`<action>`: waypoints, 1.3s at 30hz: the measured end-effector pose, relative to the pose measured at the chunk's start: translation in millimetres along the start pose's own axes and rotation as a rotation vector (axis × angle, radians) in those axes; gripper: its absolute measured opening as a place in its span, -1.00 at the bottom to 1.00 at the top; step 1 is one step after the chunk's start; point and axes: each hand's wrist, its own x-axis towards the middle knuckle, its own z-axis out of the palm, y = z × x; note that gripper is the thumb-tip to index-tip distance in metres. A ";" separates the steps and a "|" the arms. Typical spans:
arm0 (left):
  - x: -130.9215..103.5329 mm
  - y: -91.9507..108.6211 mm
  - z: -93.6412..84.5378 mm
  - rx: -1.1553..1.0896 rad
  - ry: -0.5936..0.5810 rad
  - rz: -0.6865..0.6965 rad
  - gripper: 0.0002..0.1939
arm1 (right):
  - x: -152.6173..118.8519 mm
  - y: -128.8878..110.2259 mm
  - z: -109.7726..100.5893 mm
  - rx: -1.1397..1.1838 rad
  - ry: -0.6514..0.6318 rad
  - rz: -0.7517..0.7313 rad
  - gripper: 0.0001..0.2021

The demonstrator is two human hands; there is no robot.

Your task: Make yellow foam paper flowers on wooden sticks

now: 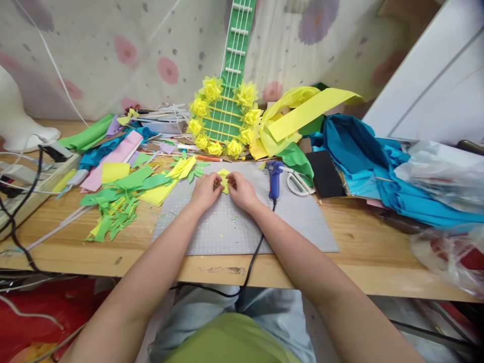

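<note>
My left hand (206, 190) and my right hand (242, 189) meet over the grey cutting mat (223, 237), fingers closed on opposite sides of a small yellow paper piece (224, 181). Behind them a green guitar-shaped craft (227, 118) leans on the wall, its round body ringed with yellow paper flowers (247, 95). A blue glue gun (274, 180) lies to the right of my right hand, with white-handled scissors (297, 184) beside it. Yellow paper strips (182, 169) and green leaf shapes (196, 171) lie just beyond my left hand.
Green and yellow scraps (117, 212) cover the table's left part, near a power strip (41, 186). A black phone-like slab (325, 174) and blue paper (351, 146) lie at the right. The glue gun's black cord (254, 262) runs over the front edge between my arms.
</note>
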 end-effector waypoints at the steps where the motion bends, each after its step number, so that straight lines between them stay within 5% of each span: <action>1: 0.3 0.6 -0.3 0.022 -0.003 0.013 -0.88 | 0.2 0.4 0.6 0.002 0.005 -0.002 -0.73; 13: 0.5 -2.4 2.2 0.132 0.015 0.096 -0.88 | -2.6 -4.7 -2.0 -0.073 -0.055 -0.029 -0.74; 39: -5.1 6.1 -2.7 0.129 -0.056 -0.082 -0.72 | -2.1 -3.4 -4.0 -0.035 -0.122 -0.027 -0.65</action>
